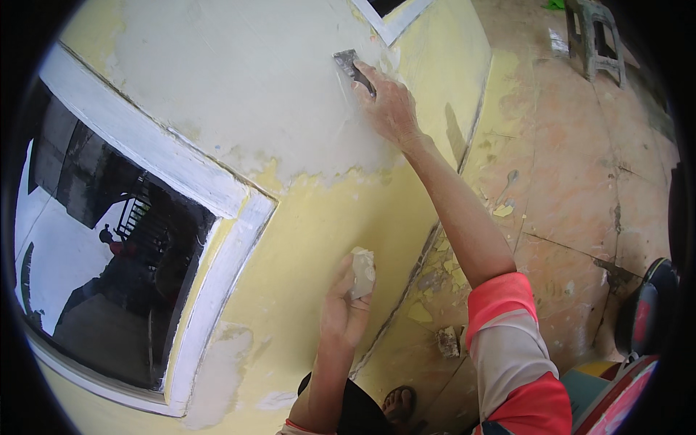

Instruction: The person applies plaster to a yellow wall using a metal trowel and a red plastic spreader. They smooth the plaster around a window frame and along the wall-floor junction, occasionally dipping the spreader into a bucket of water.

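1. Both hands are occupied: the right hand (pixel 392 110) grips a scraper (pixel 351 66) by its dark handle, a finger stretched along it; the left hand (pixel 342 310) curls its fingers around an off-white lump (pixel 363 273).
2. From the right hand, the scraper extends up and to the left, its long axis slanting from the blade at upper left to the grip at lower right. The left hand, with its lump, sits well apart, lower down.
3. Behind the blade is the grey patch (pixel 246 87) on the yellow wall (pixel 344 210); I cannot tell whether blade and wall touch.
4. At lower right, a teal-and-red object (pixel 589 396), possibly a container, is partly cut off; its contents cannot be made out.
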The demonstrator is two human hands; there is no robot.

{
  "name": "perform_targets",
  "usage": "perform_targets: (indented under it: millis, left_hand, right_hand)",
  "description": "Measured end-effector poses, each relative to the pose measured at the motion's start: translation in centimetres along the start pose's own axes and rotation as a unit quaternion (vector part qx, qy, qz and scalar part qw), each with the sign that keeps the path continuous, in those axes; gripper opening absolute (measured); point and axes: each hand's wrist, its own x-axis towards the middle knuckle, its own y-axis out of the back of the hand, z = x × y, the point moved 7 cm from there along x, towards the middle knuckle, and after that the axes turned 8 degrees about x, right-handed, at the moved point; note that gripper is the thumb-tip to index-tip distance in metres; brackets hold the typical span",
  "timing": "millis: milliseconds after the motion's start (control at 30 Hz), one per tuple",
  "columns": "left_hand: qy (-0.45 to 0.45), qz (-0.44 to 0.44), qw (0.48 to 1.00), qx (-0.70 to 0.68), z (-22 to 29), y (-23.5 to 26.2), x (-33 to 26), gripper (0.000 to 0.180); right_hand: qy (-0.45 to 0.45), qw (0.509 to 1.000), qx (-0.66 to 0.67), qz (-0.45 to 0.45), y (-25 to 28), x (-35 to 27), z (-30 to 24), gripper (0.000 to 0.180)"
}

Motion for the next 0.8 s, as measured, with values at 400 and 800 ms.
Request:
perform_targets:
  millis: [400,800]
  left_hand:
    - [-0.011,0.008,1.0,0.004,2.1,1.6,-1.2,0.047]
    - [-0.007,-0.028,1.0,-0.009,1.7,1.2,-0.8,0.045]
  right_hand:
    - [-0.165,0.975,0.057,-0.139,1.9,-12.1,-0.1,0.045]
    - [-0.239,0.949,0.015,-0.206,-0.2,1.2,2.5,0.043]
